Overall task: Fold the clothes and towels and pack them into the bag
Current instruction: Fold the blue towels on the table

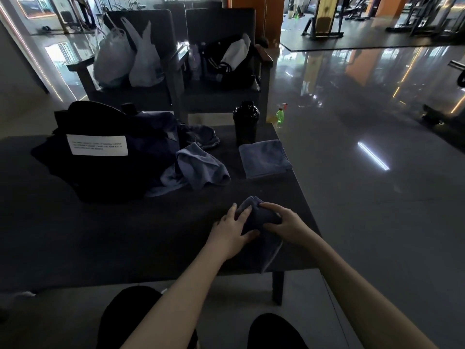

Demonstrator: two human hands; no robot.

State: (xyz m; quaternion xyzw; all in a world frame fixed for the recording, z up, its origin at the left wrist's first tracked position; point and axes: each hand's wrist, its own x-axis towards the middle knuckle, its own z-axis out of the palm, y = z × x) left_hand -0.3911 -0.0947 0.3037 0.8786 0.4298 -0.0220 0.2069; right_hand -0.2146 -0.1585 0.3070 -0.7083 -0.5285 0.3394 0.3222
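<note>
A dark blue towel (pixel 261 238) lies bunched near the front right corner of the dark table (pixel 100 235), one end hanging over the edge. My left hand (pixel 232 231) holds its left side, fingers on top and thumb underneath. My right hand (pixel 281 222) grips its right side, fingers curled over the cloth. A folded blue towel (pixel 263 158) lies flat further back on the right. A crumpled blue cloth (pixel 201 167) sits mid-table beside the black bag (pixel 100 167) with a white label.
A black shaker bottle (pixel 245 123) stands behind the folded towel. Two dark chairs behind the table hold white plastic bags (pixel 128 56) and dark clothes (pixel 226 61). A green spray bottle (pixel 280 115) stands on the glossy floor to the right.
</note>
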